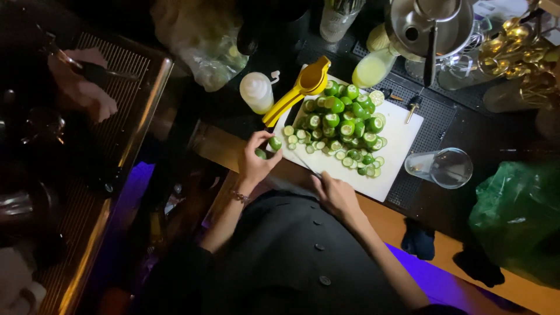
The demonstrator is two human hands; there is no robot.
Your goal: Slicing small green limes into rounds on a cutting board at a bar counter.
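Observation:
My left hand [256, 156] holds a cut lime [275, 143] between its fingertips at the near left corner of a white cutting board [396, 149], with another lime piece by the palm. My right hand [333, 192] grips a knife [306, 164] whose thin blade points toward the left hand over the board's near edge. A large heap of halved green limes [344, 125] covers the board's middle. A yellow hand juicer [297, 93] lies across the board's far left corner.
A white squeeze bottle [256, 92] stands left of the juicer. Behind the board are a jug of pale juice [373, 67] and a metal strainer bowl [429, 23]. An empty glass pitcher [446, 168] and a green bag [519, 216] sit at right. Another person's hand [81, 87] rests on the metal grate at left.

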